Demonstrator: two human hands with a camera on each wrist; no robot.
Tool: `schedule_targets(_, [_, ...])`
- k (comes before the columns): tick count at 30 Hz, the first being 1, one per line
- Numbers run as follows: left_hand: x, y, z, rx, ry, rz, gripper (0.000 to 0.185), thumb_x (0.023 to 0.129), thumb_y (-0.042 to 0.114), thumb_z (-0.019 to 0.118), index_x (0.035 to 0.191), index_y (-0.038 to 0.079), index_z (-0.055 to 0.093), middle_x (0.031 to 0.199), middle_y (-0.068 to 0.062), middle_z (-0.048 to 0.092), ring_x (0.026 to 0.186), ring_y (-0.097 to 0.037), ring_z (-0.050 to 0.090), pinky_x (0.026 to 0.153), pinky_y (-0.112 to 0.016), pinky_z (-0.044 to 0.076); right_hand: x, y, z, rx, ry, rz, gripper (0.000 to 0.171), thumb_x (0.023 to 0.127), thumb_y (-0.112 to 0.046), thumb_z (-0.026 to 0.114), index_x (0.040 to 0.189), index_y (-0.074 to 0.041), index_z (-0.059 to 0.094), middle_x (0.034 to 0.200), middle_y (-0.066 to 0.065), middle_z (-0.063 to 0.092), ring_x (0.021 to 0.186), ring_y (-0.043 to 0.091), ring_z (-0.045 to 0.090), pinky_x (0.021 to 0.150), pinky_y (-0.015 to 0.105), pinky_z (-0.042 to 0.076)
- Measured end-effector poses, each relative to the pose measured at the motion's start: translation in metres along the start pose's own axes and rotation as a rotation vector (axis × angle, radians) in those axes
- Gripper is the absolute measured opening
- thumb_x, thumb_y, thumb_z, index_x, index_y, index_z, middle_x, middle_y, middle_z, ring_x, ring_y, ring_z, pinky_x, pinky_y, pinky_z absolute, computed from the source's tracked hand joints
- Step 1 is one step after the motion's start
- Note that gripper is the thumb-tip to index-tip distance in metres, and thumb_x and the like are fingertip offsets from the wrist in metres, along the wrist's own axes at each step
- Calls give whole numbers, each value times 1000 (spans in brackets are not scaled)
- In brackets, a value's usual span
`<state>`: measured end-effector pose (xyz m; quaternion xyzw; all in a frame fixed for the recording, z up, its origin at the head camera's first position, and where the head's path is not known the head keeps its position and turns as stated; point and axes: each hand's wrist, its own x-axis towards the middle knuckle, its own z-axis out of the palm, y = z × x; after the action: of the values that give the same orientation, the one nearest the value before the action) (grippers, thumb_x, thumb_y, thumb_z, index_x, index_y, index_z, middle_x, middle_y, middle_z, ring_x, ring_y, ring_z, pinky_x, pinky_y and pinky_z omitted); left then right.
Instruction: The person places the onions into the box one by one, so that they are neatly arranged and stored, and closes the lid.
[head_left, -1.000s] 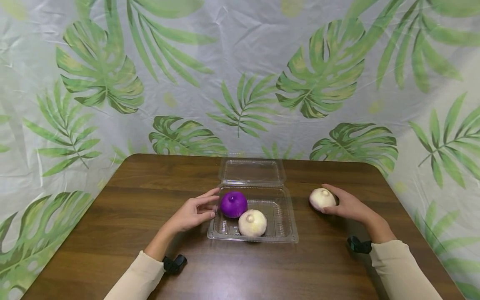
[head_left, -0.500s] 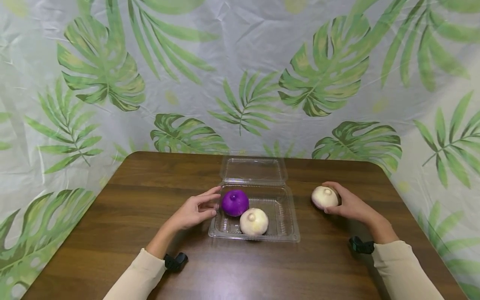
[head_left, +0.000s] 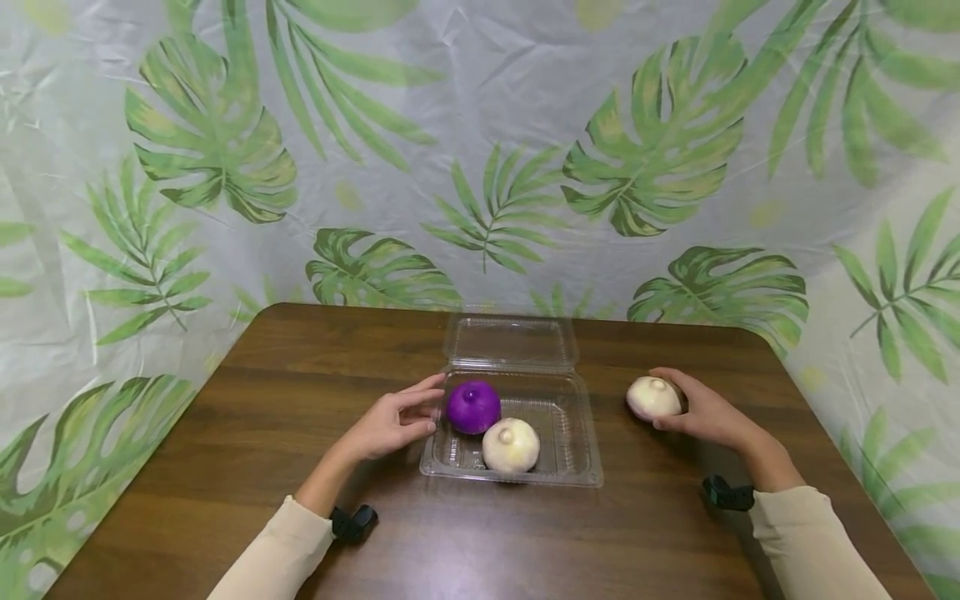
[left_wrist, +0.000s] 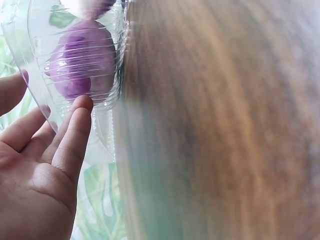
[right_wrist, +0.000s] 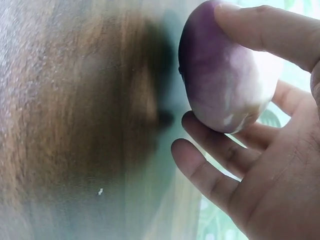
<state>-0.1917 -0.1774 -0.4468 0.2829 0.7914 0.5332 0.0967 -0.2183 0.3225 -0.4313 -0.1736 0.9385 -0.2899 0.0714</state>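
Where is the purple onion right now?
In the head view, the purple onion sits in the clear container's back left corner, behind a white onion, beside the left hand's fingertips.

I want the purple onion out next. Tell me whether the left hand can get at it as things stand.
Probably yes. The left hand rests against the clear container right beside the purple onion. The lid lies folded back, so the top is open; only the low wall stands between, and the fingers could reach over it.
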Motion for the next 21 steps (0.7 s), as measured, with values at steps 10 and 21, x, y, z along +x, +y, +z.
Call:
schedule_targets(10, [-2, 0, 1, 14, 9, 9, 54, 92, 0, 64, 140, -13, 46, 161, -22, 30, 121, -45, 61, 101, -37, 56, -4, -13, -7, -6, 35, -32, 82, 87, -29, 76, 150, 3, 34, 146, 33, 41, 123, 51, 51, 87, 55, 53])
schedule_targets(21, [0, 2, 1, -8, 3, 14, 54, 91, -3, 63, 140, -15, 45, 161, -23, 29, 120, -46, 61, 101, -35, 56, -7, -25, -24, 14, 64, -66, 83, 87, -23, 77, 151, 3, 31, 143, 31, 41, 116, 42, 55, 79, 37, 60])
